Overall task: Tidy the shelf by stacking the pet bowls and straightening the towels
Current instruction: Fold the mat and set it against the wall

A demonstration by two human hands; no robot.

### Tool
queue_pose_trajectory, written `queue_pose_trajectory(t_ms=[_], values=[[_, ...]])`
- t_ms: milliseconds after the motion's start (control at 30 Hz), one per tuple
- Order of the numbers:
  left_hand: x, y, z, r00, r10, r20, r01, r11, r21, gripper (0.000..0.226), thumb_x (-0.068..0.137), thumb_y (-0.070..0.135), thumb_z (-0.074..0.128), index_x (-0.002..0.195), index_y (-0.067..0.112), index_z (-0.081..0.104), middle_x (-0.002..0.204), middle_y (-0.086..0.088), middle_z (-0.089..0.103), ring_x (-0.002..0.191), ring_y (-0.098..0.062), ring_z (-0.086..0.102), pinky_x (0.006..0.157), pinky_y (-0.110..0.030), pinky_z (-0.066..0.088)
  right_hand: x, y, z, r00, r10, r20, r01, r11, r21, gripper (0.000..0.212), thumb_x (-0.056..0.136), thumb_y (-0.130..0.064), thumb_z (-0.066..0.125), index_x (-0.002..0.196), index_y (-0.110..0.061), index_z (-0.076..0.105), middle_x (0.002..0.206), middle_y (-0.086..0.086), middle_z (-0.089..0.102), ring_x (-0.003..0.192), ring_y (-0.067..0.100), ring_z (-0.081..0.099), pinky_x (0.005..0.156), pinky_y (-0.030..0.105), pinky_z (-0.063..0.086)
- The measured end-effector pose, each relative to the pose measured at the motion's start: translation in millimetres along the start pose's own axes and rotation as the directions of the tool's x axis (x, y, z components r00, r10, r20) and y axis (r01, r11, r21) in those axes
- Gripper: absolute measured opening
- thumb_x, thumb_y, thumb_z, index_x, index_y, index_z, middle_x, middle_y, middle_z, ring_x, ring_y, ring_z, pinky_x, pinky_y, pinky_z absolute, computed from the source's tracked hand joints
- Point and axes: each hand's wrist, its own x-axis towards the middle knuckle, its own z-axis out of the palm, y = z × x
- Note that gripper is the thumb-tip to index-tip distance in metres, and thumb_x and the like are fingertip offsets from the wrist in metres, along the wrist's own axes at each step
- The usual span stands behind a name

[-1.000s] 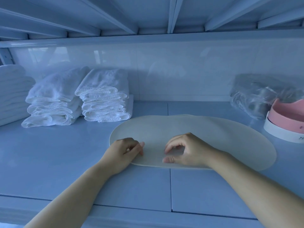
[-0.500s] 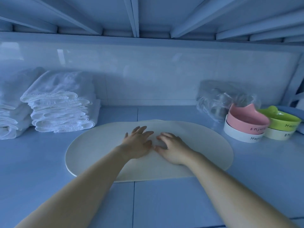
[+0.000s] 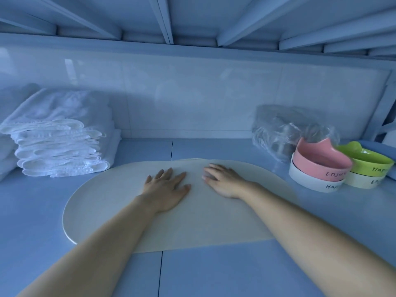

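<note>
A pale oval mat (image 3: 102,202) lies flat in the middle of the shelf. My left hand (image 3: 166,189) and my right hand (image 3: 225,181) both rest palm down on it with straight fingers, a little apart. At the right, a pink bowl (image 3: 319,159) sits nested in a white bowl (image 3: 310,179). Beside them a green bowl (image 3: 368,160) sits in a cream bowl (image 3: 362,182). A stack of folded white towels (image 3: 62,142) stands at the left, its folded edges uneven.
A crumpled clear plastic bag (image 3: 276,129) lies against the back wall behind the bowls. More white towels (image 3: 5,155) show at the far left edge. The shelf above hangs low overhead. A white frame post (image 3: 383,108) closes the right end.
Both hands have uncurled from the mat's front edge and now lie flat further in on the mat, spreading apart. The view has swung right, bringing the bowls into sight.
</note>
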Motion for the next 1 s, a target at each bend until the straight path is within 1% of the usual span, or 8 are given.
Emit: queue_pose_trajectory(t_ms=[167, 267, 433, 533, 667, 767, 867, 1000], values=[[9, 6, -9, 0.985, -0.063, 0.159, 0.053, 0.996, 0.066, 0.062, 0.089, 0.067, 0.01, 0.145, 0.044, -0.003, 0.157, 0.004, -0.006, 0.144, -0.021, -0.004, 0.113, -0.053, 0.003, 16, 10, -4, 0.988, 0.01, -0.151, -0.003, 0.999, 0.047, 0.032, 0.093, -0.028, 0.045, 0.121, -0.018, 0.055, 0.136, 0.002, 0.048, 0.127, 0.02, 0.042, 0.103, 0.033, 0.036], [12, 17, -5, 0.996, -0.087, 0.029, 0.085, 0.994, 0.075, 0.063, 0.087, 0.068, 0.011, 0.144, 0.042, 0.007, 0.155, 0.0, 0.008, 0.142, -0.023, 0.007, 0.109, -0.059, 0.01, 24, 17, -10, 0.986, 0.022, -0.163, -0.027, 0.999, -0.026, 0.029, 0.09, -0.023, 0.043, 0.115, -0.015, 0.057, 0.127, 0.004, 0.051, 0.121, 0.025, 0.044, 0.097, 0.037, 0.04], [16, 10, 3, 0.999, -0.036, -0.033, 0.036, 0.999, 0.003, 0.062, 0.085, 0.071, 0.014, 0.143, 0.049, 0.006, 0.157, 0.01, -0.006, 0.144, -0.013, -0.006, 0.11, -0.063, 0.0, 35, 31, -6, 0.987, 0.121, -0.105, -0.13, 0.987, -0.09, 0.039, 0.094, -0.038, 0.036, 0.129, -0.024, 0.046, 0.14, -0.003, 0.045, 0.123, 0.03, 0.033, 0.095, 0.036, 0.033], [20, 9, 5, 0.998, -0.007, -0.065, 0.005, 0.999, -0.032, 0.061, 0.086, 0.069, 0.019, 0.143, 0.049, 0.005, 0.156, 0.012, -0.008, 0.143, -0.011, -0.008, 0.109, -0.064, -0.001, 37, 35, -3, 0.981, 0.133, -0.145, -0.141, 0.989, -0.05, 0.043, 0.093, -0.041, 0.039, 0.134, -0.025, 0.042, 0.14, 0.0, 0.042, 0.124, 0.03, 0.03, 0.098, 0.036, 0.031], [21, 8, 5, 0.997, -0.005, -0.079, 0.002, 0.999, -0.043, 0.061, 0.087, 0.067, 0.022, 0.144, 0.048, 0.007, 0.157, 0.012, -0.007, 0.144, -0.011, -0.007, 0.109, -0.063, -0.001, 35, 33, -3, 0.963, 0.07, -0.261, -0.068, 0.998, 0.017, 0.041, 0.091, -0.021, 0.046, 0.132, -0.017, 0.044, 0.131, 0.006, 0.041, 0.12, 0.03, 0.032, 0.1, 0.034, 0.033], [20, 8, 5, 0.996, -0.013, -0.084, 0.009, 0.999, -0.053, 0.062, 0.087, 0.067, 0.023, 0.144, 0.047, 0.006, 0.157, 0.012, -0.007, 0.144, -0.012, -0.006, 0.11, -0.062, 0.0, 33, 29, -6, 0.934, 0.066, -0.351, -0.035, 0.995, 0.092, 0.029, 0.09, -0.007, 0.044, 0.116, -0.008, 0.054, 0.121, 0.011, 0.045, 0.113, 0.029, 0.046, 0.092, 0.034, 0.04], [19, 11, 4, 0.992, -0.074, -0.104, 0.071, 0.997, -0.04, 0.068, 0.085, 0.069, 0.023, 0.145, 0.044, 0.002, 0.157, 0.011, -0.007, 0.144, -0.015, -0.006, 0.11, -0.063, 0.002, 36, 26, -15, 0.91, 0.057, -0.411, -0.018, 0.995, 0.099, 0.021, 0.09, -0.002, 0.043, 0.105, -0.004, 0.058, 0.114, 0.014, 0.049, 0.103, 0.03, 0.053, 0.086, 0.033, 0.038], [19, 11, 1, 0.976, -0.153, -0.155, 0.156, 0.988, 0.003, 0.072, 0.085, 0.07, 0.025, 0.145, 0.042, -0.001, 0.157, 0.008, -0.009, 0.144, -0.019, -0.008, 0.108, -0.064, 0.004, 46, 15, -31, 0.863, 0.045, -0.503, 0.021, 0.992, 0.125, 0.02, 0.09, -0.002, 0.044, 0.103, -0.001, 0.059, 0.113, 0.016, 0.049, 0.099, 0.031, 0.054, 0.083, 0.032, 0.036]])
